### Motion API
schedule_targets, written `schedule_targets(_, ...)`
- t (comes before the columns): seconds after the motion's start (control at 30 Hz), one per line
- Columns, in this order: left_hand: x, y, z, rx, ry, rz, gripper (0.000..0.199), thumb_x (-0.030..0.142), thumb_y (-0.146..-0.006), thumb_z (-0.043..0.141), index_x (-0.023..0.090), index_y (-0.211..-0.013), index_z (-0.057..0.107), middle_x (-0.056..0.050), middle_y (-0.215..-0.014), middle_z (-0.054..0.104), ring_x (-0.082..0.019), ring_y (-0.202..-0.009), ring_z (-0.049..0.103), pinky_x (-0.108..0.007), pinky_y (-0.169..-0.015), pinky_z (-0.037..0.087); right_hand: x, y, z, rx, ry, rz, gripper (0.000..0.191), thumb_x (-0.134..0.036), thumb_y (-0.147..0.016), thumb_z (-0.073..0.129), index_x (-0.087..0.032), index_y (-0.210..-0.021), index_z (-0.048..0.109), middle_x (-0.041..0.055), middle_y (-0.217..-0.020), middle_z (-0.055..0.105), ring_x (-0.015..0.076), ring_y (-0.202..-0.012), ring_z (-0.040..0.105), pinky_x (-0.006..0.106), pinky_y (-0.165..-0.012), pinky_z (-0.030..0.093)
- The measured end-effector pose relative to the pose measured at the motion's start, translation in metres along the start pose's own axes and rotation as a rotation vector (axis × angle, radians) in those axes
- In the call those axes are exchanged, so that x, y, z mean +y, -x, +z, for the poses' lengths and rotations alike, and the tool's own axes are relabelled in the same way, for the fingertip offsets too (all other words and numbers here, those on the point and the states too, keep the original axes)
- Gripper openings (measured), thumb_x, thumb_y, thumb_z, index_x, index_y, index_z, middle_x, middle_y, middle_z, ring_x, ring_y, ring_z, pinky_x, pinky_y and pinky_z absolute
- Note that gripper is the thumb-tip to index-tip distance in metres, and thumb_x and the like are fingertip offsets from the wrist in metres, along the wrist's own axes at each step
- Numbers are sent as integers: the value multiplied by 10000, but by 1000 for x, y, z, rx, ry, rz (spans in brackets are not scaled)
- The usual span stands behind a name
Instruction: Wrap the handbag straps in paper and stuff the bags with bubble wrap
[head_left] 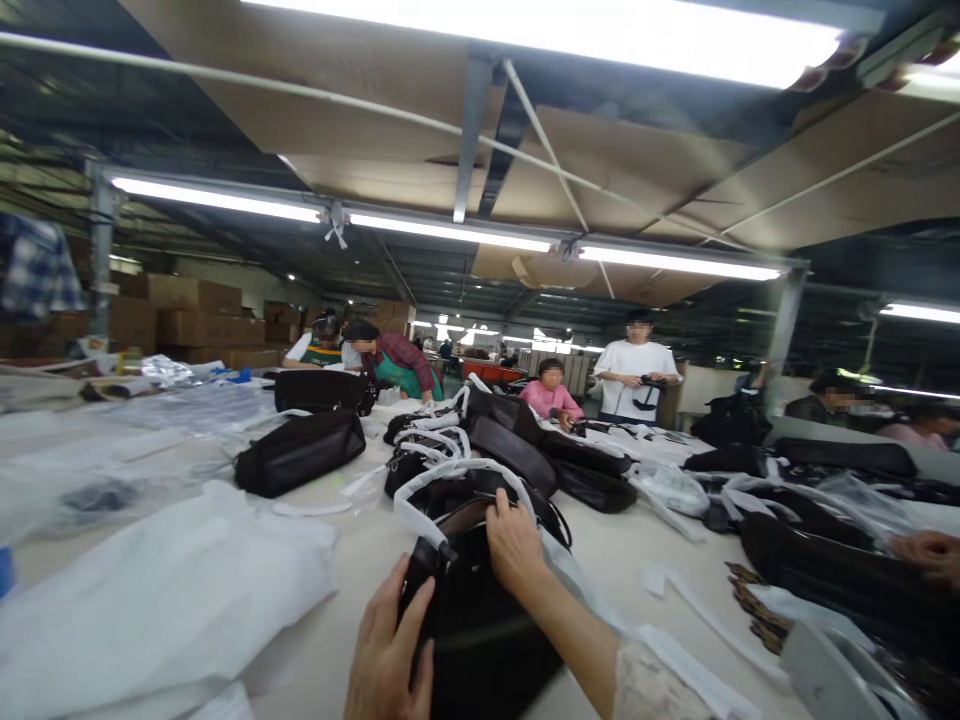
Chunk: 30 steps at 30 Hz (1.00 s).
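A black handbag (480, 620) stands in front of me, its handle (461, 475) wrapped in white padding. My left hand (394, 635) grips the bag's left side, with the fingers curved over its edge. At the top opening, my right hand (516, 545) pinches the rim; its fingertips are partly hidden by the bag. Just beyond, more dark bags (510, 450) with white-wrapped straps lie in a heap. A separate black bag (300, 455) lies to the left of that heap.
White wrapping sheets (172, 600) spread over the table's left side. More dark bags (832, 560) and a co-worker's hand (930, 555) are at the right. A loose white strip (720, 625) lies on the pale table. Several people work across the table under tube lights.
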<state>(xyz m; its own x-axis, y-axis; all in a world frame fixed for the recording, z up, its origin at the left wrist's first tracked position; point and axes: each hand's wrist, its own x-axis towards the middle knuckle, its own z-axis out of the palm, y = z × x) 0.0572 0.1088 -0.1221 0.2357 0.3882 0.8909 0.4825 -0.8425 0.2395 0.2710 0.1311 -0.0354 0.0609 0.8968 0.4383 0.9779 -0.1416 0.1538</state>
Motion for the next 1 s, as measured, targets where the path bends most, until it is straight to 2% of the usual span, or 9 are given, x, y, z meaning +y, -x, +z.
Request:
schedule_targets(0.23, -19, 6, 8, 36, -23, -199, 567, 31, -856, 359, 242, -1364, 496, -107, -1482, 426, -272, -1386, 424, -463, -1122, 436, 20, -1, -4, 40, -22, -199, 294, 0, -867, 462, -133, -899, 721, 180, -1317, 614, 255, -951, 680, 483, -903, 523)
schedule_targets(0.4, -45, -6, -1, 135, -151, -377, 451, 89, -898, 328, 174, -1289, 536, -169, -1418, 474, -336, -1340, 461, -560, -1131, 386, 37, 70, -22, 269, -177, -521, 270, -58, -929, 430, -187, -953, 666, 92, -1252, 652, 195, -1151, 612, 345, -1007, 511)
schedule_targets(0.5, -40, -10, -9, 170, -188, -387, 406, 95, -879, 337, 154, -1186, 596, -199, -1394, 489, -373, -1316, 475, -602, -1095, 397, 24, 114, -25, 467, -258, -794, 318, -78, -982, 344, -195, -897, 627, 34, -968, 722, 130, -846, 666, 339, -997, 508)
schedule_targets(0.6, -17, -11, -21, 245, -128, -260, 404, 109, -864, 409, 199, -1217, 584, -152, -1479, 443, -340, -1385, 411, -567, -1144, 353, 8, 135, -25, 553, -232, -823, 298, -47, -958, 380, -184, -836, 614, 6, -789, 697, 111, -647, 609, 276, -778, 528)
schedule_targets(0.67, 1, -12, -27, 131, -57, -51, 399, 155, -874, 460, 238, -1240, 597, -115, -1452, 505, -316, -1386, 420, -540, -1172, 322, 4, 139, -25, 551, -207, -793, 303, -50, -956, 379, -181, -813, 612, 13, -745, 674, 123, -616, 582, 276, -643, 486)
schedule_targets(0.77, 20, -17, -31, -305, 38, 249, 335, 279, -847, 596, 259, -1177, 649, -89, -1240, 675, -330, -1252, 549, -562, -1182, 283, 5, 140, -27, 412, -164, -755, 324, -125, -995, 366, -188, -762, 581, 10, -709, 639, 140, -600, 549, 301, -593, 453)
schedule_targets(0.83, 26, -20, -29, -498, 38, 272, 235, 269, -776, 684, 256, -1012, 679, -54, -1023, 728, -306, -1049, 644, -574, -1182, 270, 8, 140, -33, 309, -164, -736, 323, -188, -1012, 376, -191, -753, 568, 9, -720, 642, 147, -599, 543, 307, -596, 460)
schedule_targets(0.93, 25, -18, -25, -542, -45, 210, 75, 185, -769, 639, 260, -759, 640, -12, -782, 688, -249, -787, 662, -485, -1002, 481, 12, 147, -54, 312, -250, -689, 294, -182, -1021, 364, -175, -868, 616, 57, -958, 719, 163, -784, 632, 300, -741, 531)
schedule_targets(1.0, 16, -12, -21, -550, -60, 137, 75, 229, -798, 605, 267, -821, 665, -36, -852, 707, -262, -782, 680, -396, -792, 555, 17, 162, -75, 374, -309, -645, 283, -152, -1019, 359, -162, -984, 639, 90, -1137, 713, 181, -993, 646, 318, -904, 538)
